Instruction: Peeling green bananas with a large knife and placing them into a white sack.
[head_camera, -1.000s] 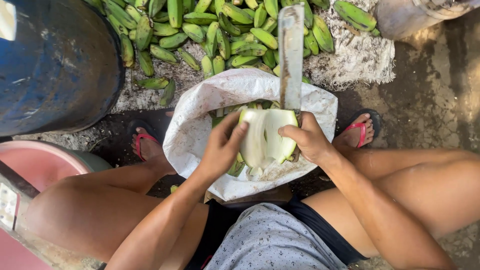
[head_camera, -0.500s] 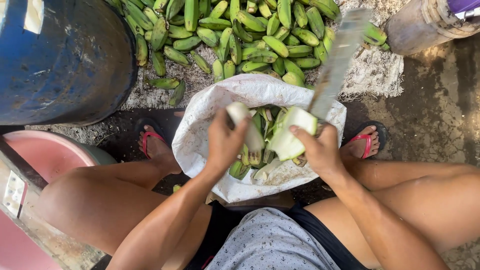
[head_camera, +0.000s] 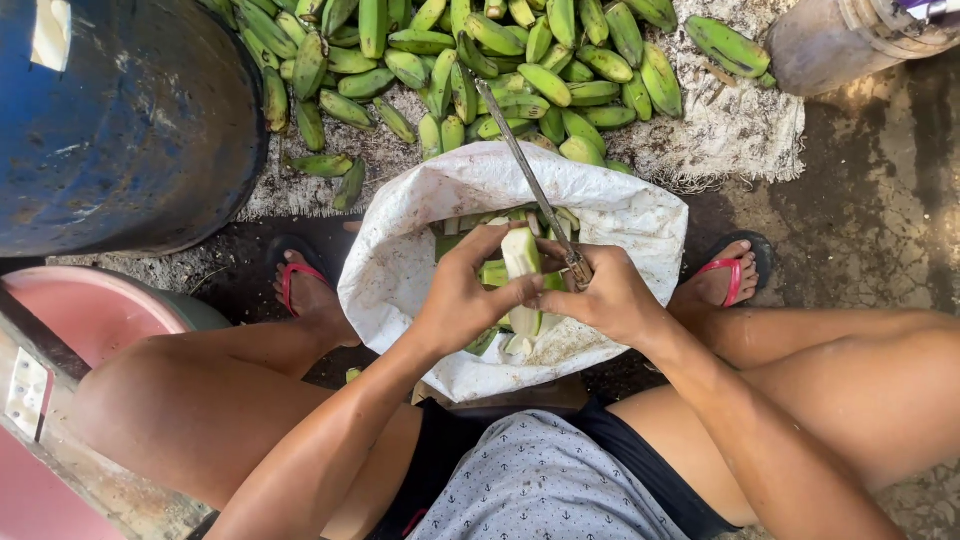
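My left hand (head_camera: 462, 298) grips the banana (head_camera: 521, 262) over the sack (head_camera: 420, 230), fingers wrapped round its pale, half-peeled body. My right hand (head_camera: 606, 296) is closed on the knife (head_camera: 528, 175), blade pointing to 11 o'clock toward the banana pile (head_camera: 480, 50). To peel well, I'd judge it best to keep the edge shallow under the skin, thumb clear, and let strips fall in the sack.

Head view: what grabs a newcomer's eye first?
Dead centre, the left hand holds a pale, half-peeled green banana over a white sack, while the right hand has its grip on a long knife. Behind, a heap of unpeeled green bananas fills the top; a blue barrel stands upper left.
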